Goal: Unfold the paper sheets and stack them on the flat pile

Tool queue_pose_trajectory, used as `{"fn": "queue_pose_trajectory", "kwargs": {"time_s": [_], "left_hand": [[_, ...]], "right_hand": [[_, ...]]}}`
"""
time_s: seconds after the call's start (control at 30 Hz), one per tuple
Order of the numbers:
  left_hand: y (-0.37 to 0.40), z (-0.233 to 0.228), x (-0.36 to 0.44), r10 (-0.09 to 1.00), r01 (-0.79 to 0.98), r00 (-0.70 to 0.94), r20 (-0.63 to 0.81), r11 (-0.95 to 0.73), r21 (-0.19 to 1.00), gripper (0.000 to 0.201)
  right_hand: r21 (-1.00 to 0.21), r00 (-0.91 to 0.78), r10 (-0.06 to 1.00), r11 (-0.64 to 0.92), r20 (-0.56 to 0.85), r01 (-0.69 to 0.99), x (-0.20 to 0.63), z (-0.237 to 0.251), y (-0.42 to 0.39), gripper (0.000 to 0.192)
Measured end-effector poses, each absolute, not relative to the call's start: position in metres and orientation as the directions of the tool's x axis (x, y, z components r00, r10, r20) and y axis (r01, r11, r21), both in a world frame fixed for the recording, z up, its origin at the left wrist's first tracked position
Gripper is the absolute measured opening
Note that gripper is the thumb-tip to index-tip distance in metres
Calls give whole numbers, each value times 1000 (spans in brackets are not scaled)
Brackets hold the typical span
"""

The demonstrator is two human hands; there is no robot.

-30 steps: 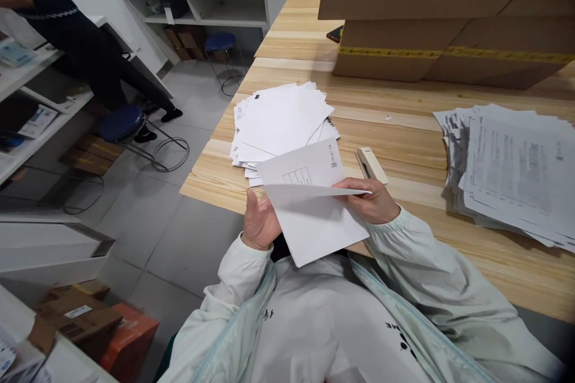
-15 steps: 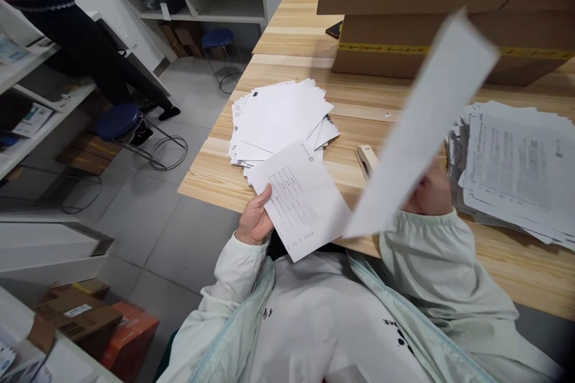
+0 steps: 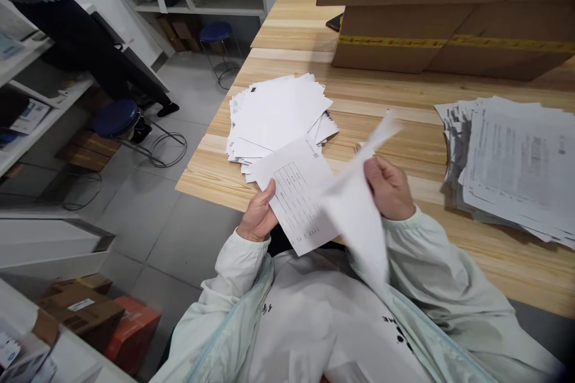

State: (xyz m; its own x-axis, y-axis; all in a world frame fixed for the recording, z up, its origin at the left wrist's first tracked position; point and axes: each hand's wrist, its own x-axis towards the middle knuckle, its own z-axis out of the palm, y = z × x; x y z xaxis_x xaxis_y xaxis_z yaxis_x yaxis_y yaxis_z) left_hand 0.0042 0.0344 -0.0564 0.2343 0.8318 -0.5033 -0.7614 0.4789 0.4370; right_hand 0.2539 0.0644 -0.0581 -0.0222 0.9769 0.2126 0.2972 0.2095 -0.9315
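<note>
White paper sheet printed with a ruled grid (image 3: 294, 197) is held face up at the near edge of the light wooden table (image 3: 211, 164), in front of the wearer's body. Left hand (image 3: 259, 209) grasps its left edge, thumb laid on top; the fingers beneath are mostly hidden. Right hand (image 3: 390, 187) pinches a bent white paper leaf (image 3: 359, 215), blurred, overlapping the sheet's right side; cannot tell whether leaf and sheet are joined. Status, as judged: mid-handling, with both papers in the hands and neither laid down. Just beyond the sheet, a loose, fanned stack of mostly blank-faced white papers (image 3: 278, 114) lies on the table; the sheet's far edge overlaps it in view, contact unclear. Well apart to the right lies a thick, uneven stack of printed white papers (image 3: 521, 161), untouched by either hand. Many papers lie in both stacks; which are finished and which remain cannot be told. Behind these, brown cardboard boxes with yellow tape (image 3: 390, 42) stand on the table. Further left, a person in dark trousers (image 3: 90, 51) stands near a round blue-topped metal stool (image 3: 115, 118).
</note>
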Motion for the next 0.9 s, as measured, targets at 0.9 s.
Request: {"fn": "queue_pose_trajectory", "kwargs": {"time_s": [0.9], "left_hand": [[37,6,22,960,-205,246,135,-84,975,31]], "right_hand": [[-900,-143,902,422,407,104,238,-55,49,13]]}}
